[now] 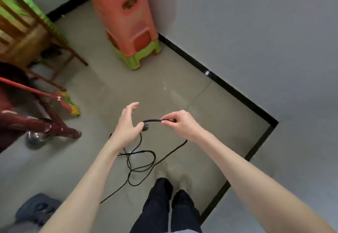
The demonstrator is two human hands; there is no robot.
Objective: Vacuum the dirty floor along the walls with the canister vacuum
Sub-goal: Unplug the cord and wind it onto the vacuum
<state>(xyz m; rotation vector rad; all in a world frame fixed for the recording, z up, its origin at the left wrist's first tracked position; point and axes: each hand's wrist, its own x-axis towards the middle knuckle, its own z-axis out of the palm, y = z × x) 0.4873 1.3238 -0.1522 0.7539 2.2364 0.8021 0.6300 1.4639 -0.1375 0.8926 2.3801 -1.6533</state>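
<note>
A thin black power cord lies in loose loops on the grey tiled floor in front of my feet. My right hand pinches a raised stretch of the cord between thumb and fingers. My left hand is beside the cord's end, where a dark plug shows at my thumb; its fingers are spread and mostly straight. A blue-grey body, probably the canister vacuum, sits blurred at the lower left. No hose or nozzle is in view.
Stacked orange and green plastic stools stand in the corner ahead. A black skirting runs along the grey wall on the right. A broom, wooden furniture legs and a metal bowl are on the left.
</note>
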